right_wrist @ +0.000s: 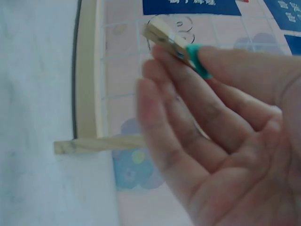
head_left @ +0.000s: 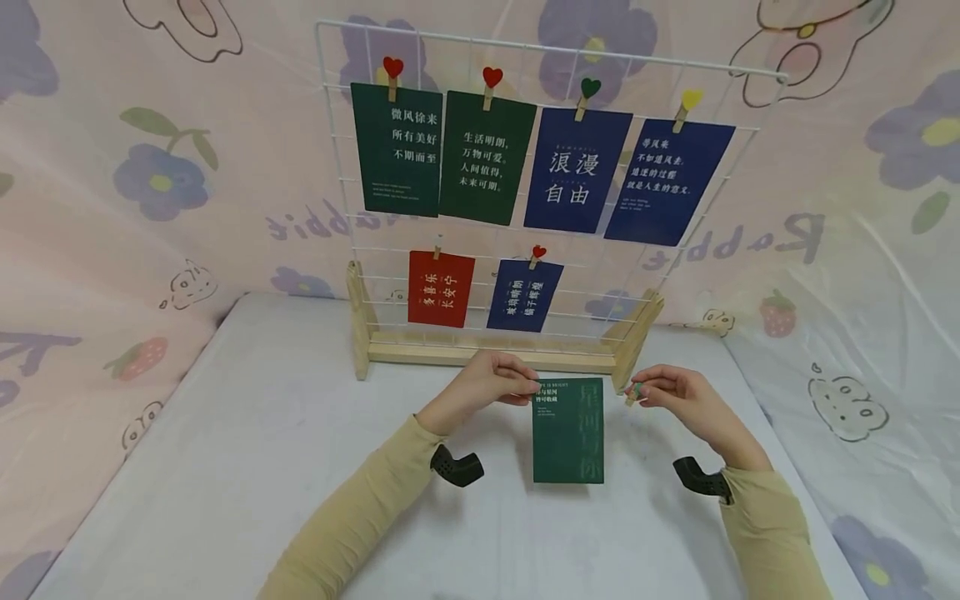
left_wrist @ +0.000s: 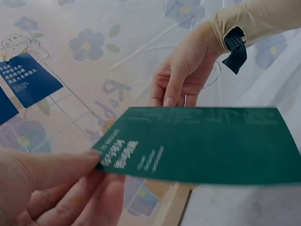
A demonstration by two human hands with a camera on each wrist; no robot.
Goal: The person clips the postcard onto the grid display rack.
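Observation:
A green card (head_left: 567,433) with white print hangs above the table, its upper left corner pinched between the thumb and fingers of my left hand (head_left: 498,379). In the left wrist view the green card (left_wrist: 202,146) stretches away from the left hand (left_wrist: 56,188). To the right of the card, my right hand (head_left: 682,400) pinches a small wooden clothespin (head_left: 633,395). The right wrist view shows that clothespin (right_wrist: 167,38) with a green decoration held under the thumb of the right hand (right_wrist: 216,127). Card and clothespin are apart.
Behind the hands stands a white wire grid (head_left: 341,158) on a wooden base (head_left: 450,354). Several green and blue cards hang in its upper row; a red card (head_left: 441,289) and a blue card (head_left: 525,296) hang below, all clipped with clothespins. A white-covered table (head_left: 285,417) lies beneath.

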